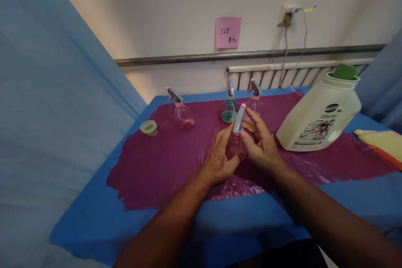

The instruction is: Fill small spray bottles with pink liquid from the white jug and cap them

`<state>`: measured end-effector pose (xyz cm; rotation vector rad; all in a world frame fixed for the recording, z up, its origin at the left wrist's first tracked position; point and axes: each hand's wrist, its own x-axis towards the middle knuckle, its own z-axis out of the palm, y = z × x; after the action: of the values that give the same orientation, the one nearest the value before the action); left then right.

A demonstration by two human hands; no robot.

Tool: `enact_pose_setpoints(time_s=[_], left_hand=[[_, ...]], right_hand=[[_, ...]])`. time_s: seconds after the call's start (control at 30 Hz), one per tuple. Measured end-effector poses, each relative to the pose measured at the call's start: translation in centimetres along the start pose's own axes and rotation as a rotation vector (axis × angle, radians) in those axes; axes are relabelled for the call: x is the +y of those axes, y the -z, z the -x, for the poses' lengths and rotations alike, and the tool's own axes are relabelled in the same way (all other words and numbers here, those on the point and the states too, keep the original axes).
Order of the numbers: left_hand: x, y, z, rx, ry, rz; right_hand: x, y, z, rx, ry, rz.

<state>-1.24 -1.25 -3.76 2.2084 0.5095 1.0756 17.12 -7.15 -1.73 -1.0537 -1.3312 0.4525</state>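
Observation:
A clear spray bottle with a grey and pink spray head [239,120] stands upright between my hands, on the purple plastic sheet [157,163]. My left hand [221,155] wraps round the left side of its body. On the right, my right hand [260,140] has its thumb at the pink collar, with the fingers up beside the spray head. Just behind are a teal spray bottle [229,111] and another clear one with a pink and grey head [256,88], partly hidden by my right hand.
A large cream jug [317,121] with a green piece in its mouth stands on the right, beside a yellow cloth [381,142]. Another spray bottle [184,116] and a small greenish cup [148,128] are on the left. Blue curtains hang at both sides.

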Motion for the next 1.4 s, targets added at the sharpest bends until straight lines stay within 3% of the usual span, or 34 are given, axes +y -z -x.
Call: enact_pose_setpoints(time_s=[0.23,0.5,0.77,1.4], left_hand=[[0.3,-0.1,-0.1,0.008,0.003,-0.013],[0.1,0.0,-0.1,-0.009,-0.002,-0.002],[-0.1,-0.2,-0.1,0.005,0.016,-0.007],[-0.1,-0.3,0.0,0.034,0.023,-0.049]], right_hand=[[0.2,-0.6,-1.1,0.111,0.002,-0.05],[0.1,-0.1,-0.1,0.009,0.011,-0.009],[-0.3,-0.5,-0.5,0.111,0.029,-0.018],[-0.8,-0.5,-0.5,0.122,0.007,0.044]])
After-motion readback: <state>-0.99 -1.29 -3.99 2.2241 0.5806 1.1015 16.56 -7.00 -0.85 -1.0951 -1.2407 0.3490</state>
